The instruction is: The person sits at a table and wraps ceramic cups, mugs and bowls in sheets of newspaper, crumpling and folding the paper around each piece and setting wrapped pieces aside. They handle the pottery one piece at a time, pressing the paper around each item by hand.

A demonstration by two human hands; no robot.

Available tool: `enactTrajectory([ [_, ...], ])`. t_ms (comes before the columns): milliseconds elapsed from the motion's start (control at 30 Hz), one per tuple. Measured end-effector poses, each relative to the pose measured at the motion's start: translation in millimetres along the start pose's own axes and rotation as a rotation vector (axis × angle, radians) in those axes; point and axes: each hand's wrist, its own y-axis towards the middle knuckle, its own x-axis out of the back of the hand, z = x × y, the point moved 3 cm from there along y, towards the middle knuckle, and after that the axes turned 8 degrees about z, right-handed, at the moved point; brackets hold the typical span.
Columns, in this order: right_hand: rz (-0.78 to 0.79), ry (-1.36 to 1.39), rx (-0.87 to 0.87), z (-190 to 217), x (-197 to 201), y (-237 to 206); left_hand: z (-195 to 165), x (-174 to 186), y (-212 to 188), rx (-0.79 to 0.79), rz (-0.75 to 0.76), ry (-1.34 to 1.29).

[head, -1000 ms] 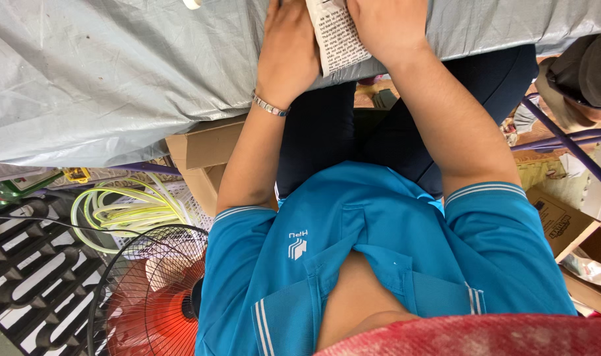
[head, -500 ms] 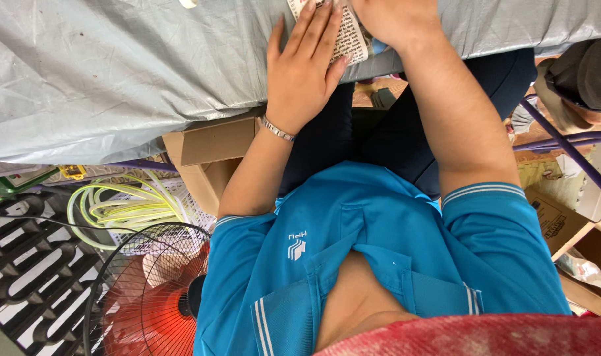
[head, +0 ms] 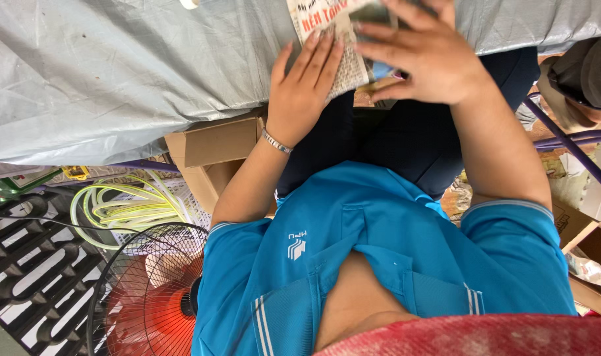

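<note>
I look down over my blue shirt at a table covered with a grey plastic sheet (head: 116,72). A folded printed paper (head: 330,39) lies at the sheet's near edge. My left hand (head: 304,89), with a thin bracelet on the wrist, lies flat on the paper with its fingers spread. My right hand (head: 422,56) curls over the paper's right side, fingers closed around it and a small dark thing that I cannot make out.
An open cardboard box (head: 215,155) sits under the table edge. A coil of yellow-green hose (head: 126,207) lies in a white basket at left, above a red fan in a wire cage (head: 145,300). Another person's dark cap (head: 587,69) shows at right.
The paper and both hands have come toward me, down to the table's near edge. My left hand slid from beside the paper onto it, and my right hand closed over its right side.
</note>
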Motion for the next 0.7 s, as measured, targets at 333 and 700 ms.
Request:
enactTrajectory([
  [333,-0.191,0.411,-0.285,4.4,-51.7,-34.3,3.2,10.3,-7.6,0.072,-0.101,-0.448],
  [700,-0.349,0.261,-0.662,-24.5,-88.4,28.4,8.6,-1.1,38.1,0.628,-0.373,-0.719],
])
